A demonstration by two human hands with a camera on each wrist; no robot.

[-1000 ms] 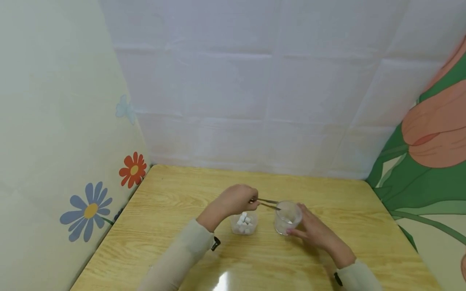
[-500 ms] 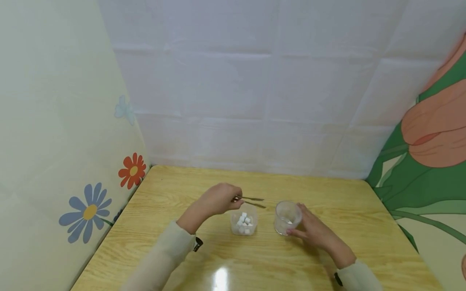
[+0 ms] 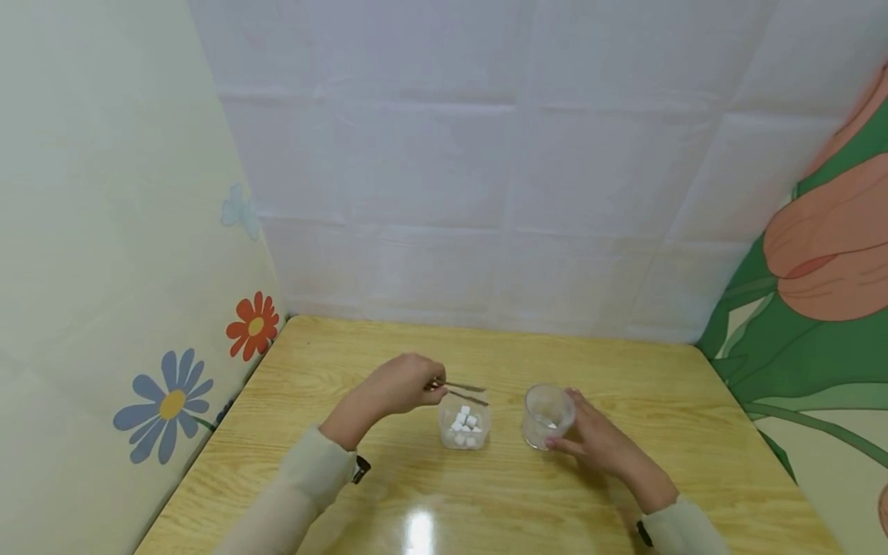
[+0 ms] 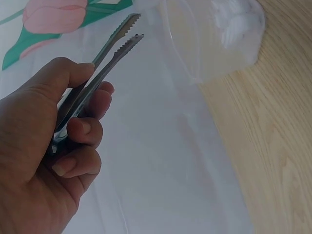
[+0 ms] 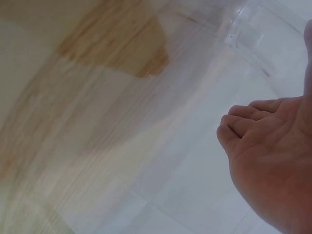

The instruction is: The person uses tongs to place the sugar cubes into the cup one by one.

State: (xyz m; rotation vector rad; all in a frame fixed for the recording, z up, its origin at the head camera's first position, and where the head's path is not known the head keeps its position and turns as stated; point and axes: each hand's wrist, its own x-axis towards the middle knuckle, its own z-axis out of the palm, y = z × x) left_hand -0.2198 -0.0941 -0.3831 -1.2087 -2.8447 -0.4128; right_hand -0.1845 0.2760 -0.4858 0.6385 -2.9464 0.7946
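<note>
My left hand point(image 3: 409, 383) grips small metal tongs point(image 4: 105, 73) with serrated tips. The tips stand apart with nothing between them, above the back of a clear plastic box point(image 3: 445, 436). Inside that box lie several white cubes point(image 3: 465, 421). To the right, my right hand point(image 3: 602, 436) holds a clear glass cup point(image 3: 539, 432) by its side, thumb at the front. The cup stands upright on the table with a little white at its bottom. In the right wrist view only part of the cup point(image 5: 268, 39) shows, beyond the fingers.
The wooden table point(image 3: 486, 509) meets a white sheet point(image 3: 444, 193) at the back. Flower-patterned walls point(image 3: 90, 308) flank it on the left and right. A gap of bare wood lies between the box and the cup.
My left hand has drawn the tongs leftward from over the cup to above the box's back side. My right hand and the cup have stayed put.
</note>
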